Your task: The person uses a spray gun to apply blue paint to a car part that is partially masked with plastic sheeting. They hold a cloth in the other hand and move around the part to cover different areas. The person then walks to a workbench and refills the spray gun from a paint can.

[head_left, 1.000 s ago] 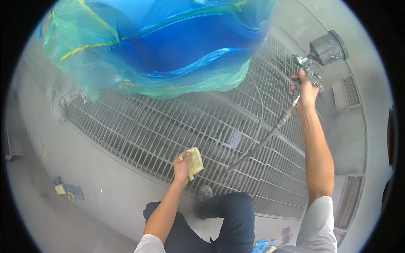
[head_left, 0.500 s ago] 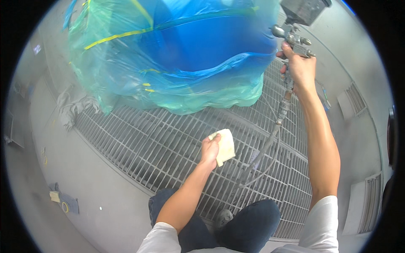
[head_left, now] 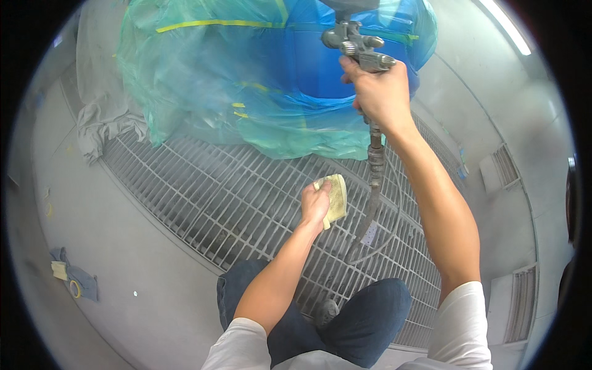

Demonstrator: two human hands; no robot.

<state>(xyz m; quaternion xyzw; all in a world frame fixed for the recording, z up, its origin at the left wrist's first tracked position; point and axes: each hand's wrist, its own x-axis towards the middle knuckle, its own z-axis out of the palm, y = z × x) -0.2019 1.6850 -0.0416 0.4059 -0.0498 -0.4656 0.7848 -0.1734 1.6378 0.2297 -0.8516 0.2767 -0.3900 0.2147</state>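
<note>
My right hand (head_left: 385, 98) grips a metal spray gun (head_left: 354, 43), its cup cut off at the top edge; a hose (head_left: 370, 216) hangs from its handle down to the floor grating (head_left: 191, 185). The gun is raised in front of a large object covered in translucent green plastic sheeting (head_left: 172, 74) with yellow tape, around a glossy blue area (head_left: 308, 80); I cannot tell whether the gun touches it. Lower down, my left hand (head_left: 314, 203) holds a folded pale-yellow cloth (head_left: 337, 197) over the grating. A light haze hangs in front of the sheeting.
Crumpled grey sheeting (head_left: 98, 126) lies at the grating's left edge. A cloth (head_left: 83, 280) and a tape roll (head_left: 75, 288) are on the grey surface at lower left. Vents (head_left: 518, 302) line the right wall beneath a strip light (head_left: 505, 24). My bent knees are below.
My right hand has swung the spray gun leftward and up, from beside the covered object to in front of its blue area. My left hand has moved up and right with the cloth.
</note>
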